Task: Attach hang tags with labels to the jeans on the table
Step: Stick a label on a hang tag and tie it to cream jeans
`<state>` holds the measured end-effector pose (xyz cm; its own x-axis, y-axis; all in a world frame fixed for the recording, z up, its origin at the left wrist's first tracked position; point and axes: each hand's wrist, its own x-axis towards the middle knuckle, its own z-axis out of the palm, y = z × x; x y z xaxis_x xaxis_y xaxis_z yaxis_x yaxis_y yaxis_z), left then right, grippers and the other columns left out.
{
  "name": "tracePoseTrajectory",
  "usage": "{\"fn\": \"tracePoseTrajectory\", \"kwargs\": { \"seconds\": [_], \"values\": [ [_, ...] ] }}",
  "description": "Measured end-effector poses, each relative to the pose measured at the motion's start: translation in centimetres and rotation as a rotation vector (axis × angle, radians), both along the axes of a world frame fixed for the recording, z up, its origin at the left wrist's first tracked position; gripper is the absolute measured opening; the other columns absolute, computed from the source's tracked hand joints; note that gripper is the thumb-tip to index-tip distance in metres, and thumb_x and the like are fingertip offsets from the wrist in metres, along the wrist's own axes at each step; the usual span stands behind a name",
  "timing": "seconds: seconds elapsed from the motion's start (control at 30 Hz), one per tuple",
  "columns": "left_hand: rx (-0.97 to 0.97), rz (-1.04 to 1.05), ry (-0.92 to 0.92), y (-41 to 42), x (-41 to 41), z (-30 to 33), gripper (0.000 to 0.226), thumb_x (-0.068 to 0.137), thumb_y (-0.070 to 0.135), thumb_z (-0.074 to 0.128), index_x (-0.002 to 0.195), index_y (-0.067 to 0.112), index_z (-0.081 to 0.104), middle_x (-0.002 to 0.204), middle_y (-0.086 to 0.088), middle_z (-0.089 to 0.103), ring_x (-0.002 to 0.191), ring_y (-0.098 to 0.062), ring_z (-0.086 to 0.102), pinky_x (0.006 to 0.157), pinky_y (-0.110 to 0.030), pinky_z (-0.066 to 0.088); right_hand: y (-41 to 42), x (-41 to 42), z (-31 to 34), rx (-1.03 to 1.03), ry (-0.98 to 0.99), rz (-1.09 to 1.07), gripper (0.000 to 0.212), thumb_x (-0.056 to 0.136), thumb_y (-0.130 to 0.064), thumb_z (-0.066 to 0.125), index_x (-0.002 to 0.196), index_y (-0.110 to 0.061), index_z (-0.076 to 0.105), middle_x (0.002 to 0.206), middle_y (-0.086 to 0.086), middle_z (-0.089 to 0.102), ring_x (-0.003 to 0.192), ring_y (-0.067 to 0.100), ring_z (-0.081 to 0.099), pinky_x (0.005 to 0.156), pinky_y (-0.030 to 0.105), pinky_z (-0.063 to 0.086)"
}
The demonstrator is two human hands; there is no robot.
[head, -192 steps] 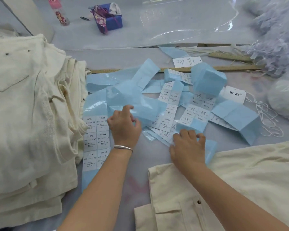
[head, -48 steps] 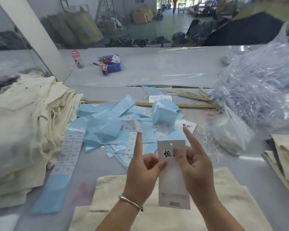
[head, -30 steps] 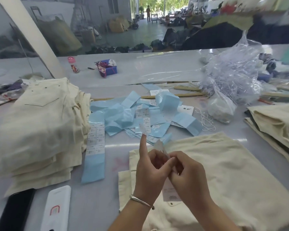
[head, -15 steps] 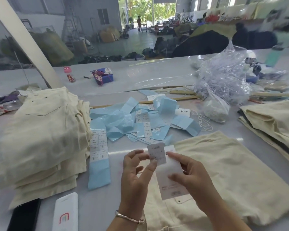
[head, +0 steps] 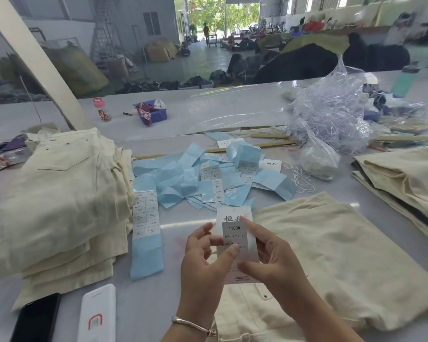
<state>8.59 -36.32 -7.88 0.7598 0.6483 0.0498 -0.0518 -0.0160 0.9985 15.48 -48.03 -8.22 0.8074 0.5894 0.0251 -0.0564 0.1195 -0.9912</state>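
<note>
I hold a white hang tag (head: 241,272) upright above the folded cream jeans (head: 319,255) lying in front of me. A grey label sticker (head: 234,232) reading 1103# L sits on the tag's face. My left hand (head: 205,262) presses its thumb on the sticker's lower edge. My right hand (head: 274,257) grips the tag from the right, index finger on the sticker's top corner. Blue strips of label sheets (head: 208,176) lie scattered behind the tag.
A tall stack of cream jeans (head: 59,198) stands at the left, more jeans (head: 405,178) at the right. A black phone (head: 35,319) and a white device (head: 97,314) lie near the front left. Bags of plastic fasteners (head: 331,119) and white strings (head: 299,178) sit behind.
Since a second ago, the sticker moved from my left fingertip onto the tag's face. The tag now faces me flat and both hands press the sticker down.
</note>
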Motion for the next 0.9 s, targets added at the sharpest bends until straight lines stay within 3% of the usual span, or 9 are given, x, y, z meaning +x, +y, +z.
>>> {"fn": "tracePoseTrajectory", "kwargs": {
  "seconds": [0.1, 0.2, 0.27, 0.37, 0.43, 0.67, 0.73, 0.83, 0.9],
  "values": [
    [0.031, -0.005, 0.013, -0.2, 0.1, 0.1, 0.026, 0.063, 0.029, 0.080, 0.081, 0.014, 0.071, 0.125, 0.018, 0.054, 0.111, -0.012, 0.060, 0.099, -0.044, 0.048, -0.2, 0.1, -0.1, 0.015, 0.012, -0.001, 0.079, 0.062, 0.009, 0.062, 0.135, -0.019, 0.050, 0.113, 0.006, 0.071, 0.104, 0.020, 0.066, 0.077, 0.026, 0.053],
    [0.053, -0.020, 0.011, -0.4, 0.3, 0.1, 0.022, 0.069, 0.021, 0.085, 0.083, 0.015, 0.069, 0.124, 0.011, 0.055, 0.094, -0.001, 0.064, 0.078, -0.027, 0.055, -0.4, 0.1, 0.1, 0.035, 0.038, -0.004, 0.079, 0.062, 0.009, 0.063, 0.134, -0.020, 0.050, 0.113, 0.010, 0.070, 0.104, 0.026, 0.066, 0.082, 0.036, 0.055],
    [0.040, -0.035, -0.005, -0.7, 0.4, 0.0, 0.026, 0.065, 0.027, 0.080, 0.086, 0.017, 0.067, 0.119, 0.000, 0.062, 0.090, -0.012, 0.067, 0.071, -0.027, 0.055, -0.6, 0.1, 0.2, 0.042, 0.048, -0.014, 0.079, 0.063, 0.012, 0.065, 0.133, -0.020, 0.051, 0.111, 0.012, 0.071, 0.102, 0.026, 0.067, 0.085, 0.041, 0.056],
    [-0.038, -0.057, -0.048, -1.4, 0.5, 0.2, 0.023, 0.067, 0.027, 0.077, 0.087, 0.023, 0.066, 0.094, -0.017, 0.070, 0.080, -0.037, 0.068, 0.065, -0.036, 0.057, -0.9, 0.2, 0.3, 0.057, 0.071, -0.022, 0.080, 0.069, 0.028, 0.062, 0.136, -0.015, 0.049, 0.107, 0.022, 0.070, 0.100, 0.032, 0.065, 0.091, 0.054, 0.051],
    [-0.089, -0.063, -0.092, -1.7, 0.4, 0.2, 0.024, 0.070, 0.024, 0.080, 0.089, 0.021, 0.066, 0.083, -0.020, 0.071, 0.076, -0.039, 0.068, 0.063, -0.036, 0.057, -1.0, 0.3, 0.5, 0.070, 0.074, -0.026, 0.079, 0.070, 0.029, 0.060, 0.135, -0.015, 0.050, 0.106, 0.028, 0.067, 0.097, 0.032, 0.064, 0.091, 0.058, 0.048],
    [-0.180, -0.055, -0.205, -2.5, 0.6, 0.0, 0.033, 0.070, 0.019, 0.075, 0.100, 0.011, 0.063, 0.079, -0.018, 0.072, 0.072, -0.028, 0.071, 0.060, -0.031, 0.057, -1.0, 0.4, 1.4, 0.142, 0.100, -0.011, 0.080, 0.061, 0.011, 0.069, 0.133, -0.017, 0.050, 0.103, 0.017, 0.072, 0.093, 0.021, 0.067, 0.082, 0.040, 0.055],
    [-0.192, -0.050, -0.214, -2.5, 0.5, -0.1, 0.034, 0.070, 0.020, 0.075, 0.101, 0.014, 0.063, 0.081, -0.017, 0.073, 0.074, -0.030, 0.072, 0.060, -0.030, 0.058, -0.9, 0.4, 1.6, 0.135, 0.103, -0.022, 0.081, 0.060, 0.007, 0.070, 0.134, -0.017, 0.050, 0.098, 0.023, 0.069, 0.089, 0.022, 0.064, 0.082, 0.040, 0.053],
    [-0.221, -0.050, -0.227, -2.7, 0.5, -0.2, 0.040, 0.069, 0.019, 0.075, 0.107, 0.016, 0.063, 0.084, -0.015, 0.074, 0.075, -0.027, 0.072, 0.059, -0.028, 0.057, -0.7, 0.4, 1.8, 0.144, 0.120, -0.031, 0.082, 0.060, 0.006, 0.069, 0.137, -0.015, 0.050, 0.085, 0.040, 0.050, 0.083, 0.027, 0.050, 0.077, 0.045, 0.046],
    [-0.258, -0.062, -0.235, -3.0, 0.4, -0.1, 0.049, 0.070, 0.018, 0.074, 0.116, 0.019, 0.060, 0.086, -0.014, 0.075, 0.073, -0.023, 0.072, 0.058, -0.025, 0.055, -0.7, 0.4, 2.0, 0.159, 0.130, -0.019, 0.084, 0.060, 0.008, 0.068, 0.139, -0.012, 0.047, 0.082, 0.034, 0.051, 0.078, 0.028, 0.051, 0.068, 0.039, 0.049]
  ]
}}
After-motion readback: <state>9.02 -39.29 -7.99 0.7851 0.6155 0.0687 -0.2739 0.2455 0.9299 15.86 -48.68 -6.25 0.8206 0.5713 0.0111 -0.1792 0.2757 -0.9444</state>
